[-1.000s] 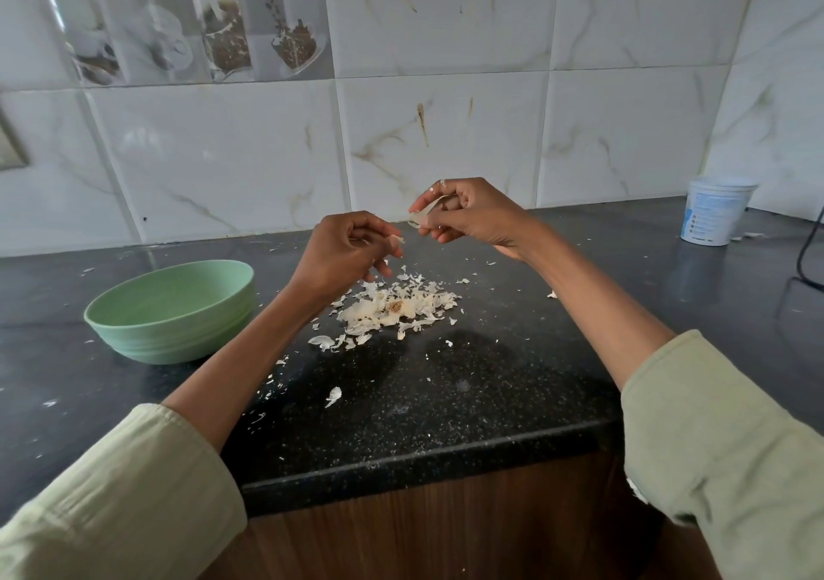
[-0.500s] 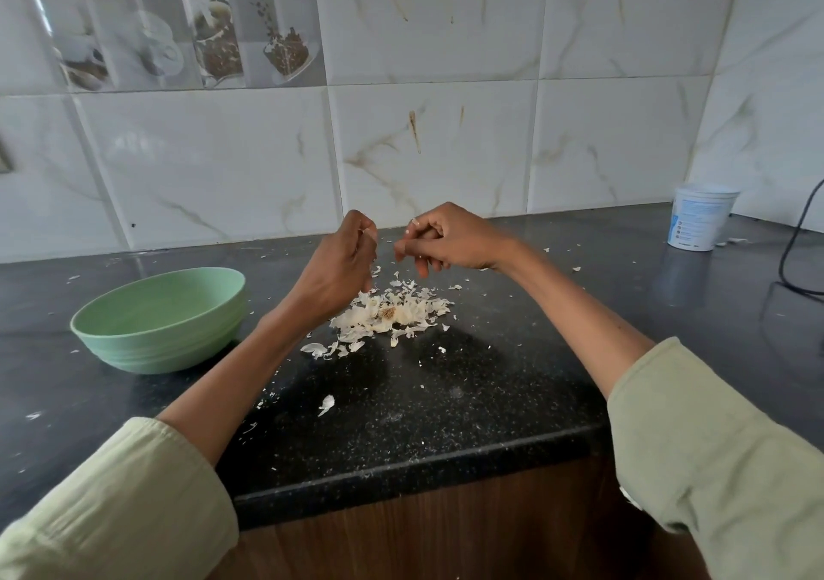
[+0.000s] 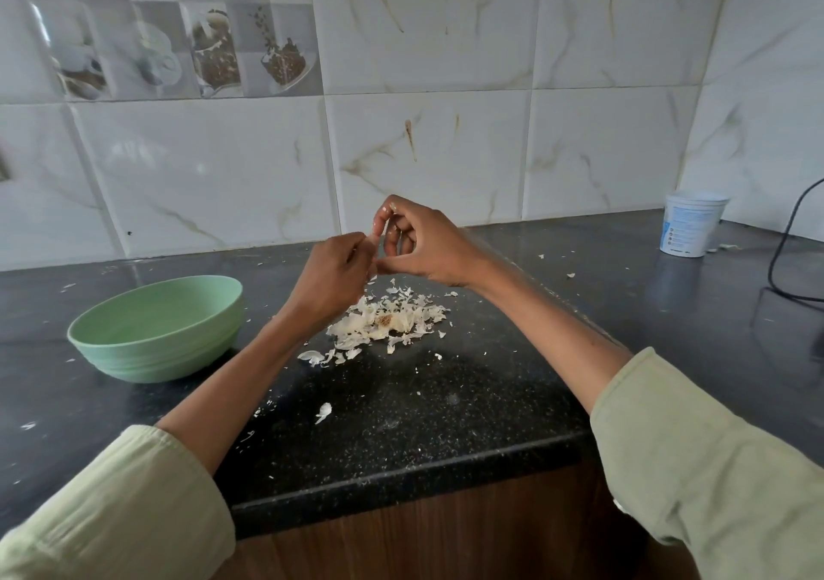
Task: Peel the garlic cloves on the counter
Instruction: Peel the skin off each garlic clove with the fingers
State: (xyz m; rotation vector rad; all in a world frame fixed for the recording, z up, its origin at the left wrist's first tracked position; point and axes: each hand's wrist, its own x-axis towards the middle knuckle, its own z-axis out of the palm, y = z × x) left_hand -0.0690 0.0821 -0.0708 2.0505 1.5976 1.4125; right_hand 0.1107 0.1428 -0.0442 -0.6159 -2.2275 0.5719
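Observation:
My left hand (image 3: pixel 332 278) and my right hand (image 3: pixel 426 247) meet fingertip to fingertip above the black counter (image 3: pixel 401 410). Both have curled fingers and pinch a small garlic clove (image 3: pixel 372 253). Only a pale sliver of the clove shows between them; the rest is hidden by the fingers. My right index finger is raised above the pinch. Directly below the hands lies a pile of papery garlic skins (image 3: pixel 388 323) with a brownish root stub in its middle. No loose whole cloves show on the counter.
A pale green bowl (image 3: pixel 156 329) stands on the counter to the left of the pile. A white plastic tub (image 3: pixel 693 225) sits at the back right, with a black cable (image 3: pixel 787 240) beside it. Skin flakes lie scattered toward the counter's front edge (image 3: pixel 401 477).
Both hands rose slightly and closed together above the pile. My right index finger lifted, and the pale piece seen in my right hand a second ago is now mostly hidden.

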